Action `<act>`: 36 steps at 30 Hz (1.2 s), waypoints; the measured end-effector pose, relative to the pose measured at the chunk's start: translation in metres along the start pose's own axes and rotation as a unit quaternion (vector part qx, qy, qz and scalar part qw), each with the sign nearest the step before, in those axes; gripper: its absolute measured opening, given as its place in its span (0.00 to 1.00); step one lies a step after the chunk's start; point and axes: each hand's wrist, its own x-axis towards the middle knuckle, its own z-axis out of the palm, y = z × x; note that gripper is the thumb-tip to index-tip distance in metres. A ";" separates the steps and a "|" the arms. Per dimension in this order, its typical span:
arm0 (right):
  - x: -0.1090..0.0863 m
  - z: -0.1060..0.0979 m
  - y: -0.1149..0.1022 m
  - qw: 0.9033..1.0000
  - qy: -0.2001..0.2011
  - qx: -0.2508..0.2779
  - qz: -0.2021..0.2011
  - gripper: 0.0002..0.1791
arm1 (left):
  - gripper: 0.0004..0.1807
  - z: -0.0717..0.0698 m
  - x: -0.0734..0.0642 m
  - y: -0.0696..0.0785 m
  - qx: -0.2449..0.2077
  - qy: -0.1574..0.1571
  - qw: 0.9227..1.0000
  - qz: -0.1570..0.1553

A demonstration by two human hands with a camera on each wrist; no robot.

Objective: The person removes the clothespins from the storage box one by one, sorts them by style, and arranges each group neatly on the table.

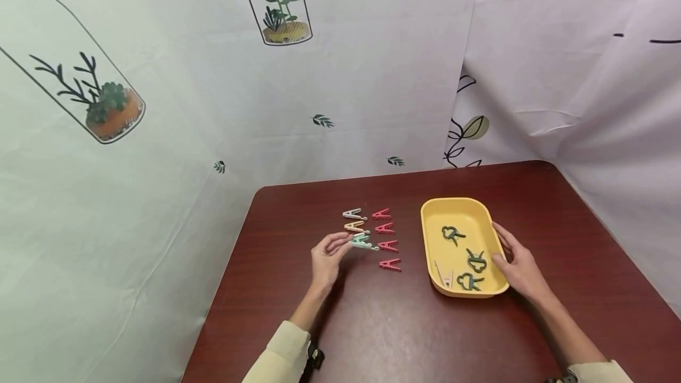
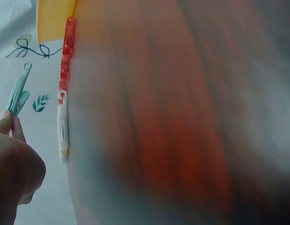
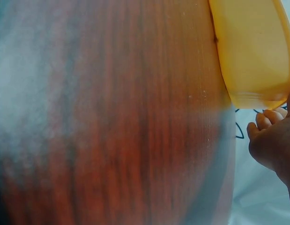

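Note:
Between thumb and fingers my left hand (image 1: 327,260) pinches a mint-green clothespin (image 2: 17,91), its hooked end pointing away from the hand. In the head view this clothespin is at the left side of two columns of clothespins. My right hand (image 1: 522,270) grips the right wall of a yellow tray (image 1: 463,210), thumb at the rim and fingers along the outside. Inside the tray lie three dark green clips, one a green clip (image 1: 477,261) near the right wall, and a pale clothespin (image 1: 446,276) in the near left corner.
Several red clothespins (image 1: 387,246) form a column on the dark red-brown table (image 1: 383,324), left of the tray. Beside them lie a white clothespin (image 1: 352,214) and a yellowish clothespin (image 1: 354,227). A patterned cloth (image 1: 372,75) hangs behind the table.

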 end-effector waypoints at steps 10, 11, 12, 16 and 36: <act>0.000 0.000 0.000 1.000 0.001 -0.001 -0.002 0.39 | 0.16 -0.013 -0.003 -0.005 0.012 -0.019 0.997 -0.068; 0.000 0.000 0.000 1.000 0.001 -0.001 -0.001 0.39 | 0.16 -0.014 -0.004 -0.006 0.013 -0.018 0.997 -0.076; 0.000 0.000 0.000 1.000 0.001 -0.002 -0.001 0.39 | 0.17 -0.015 -0.005 -0.006 0.015 -0.018 0.996 -0.082; -0.001 0.000 0.001 1.000 0.001 -0.003 -0.002 0.40 | 0.18 -0.018 -0.007 -0.008 0.014 -0.016 0.995 -0.101; -0.001 -0.001 0.000 1.000 0.000 -0.003 0.003 0.40 | 0.14 -0.019 -0.008 -0.014 0.071 -0.014 0.992 -0.107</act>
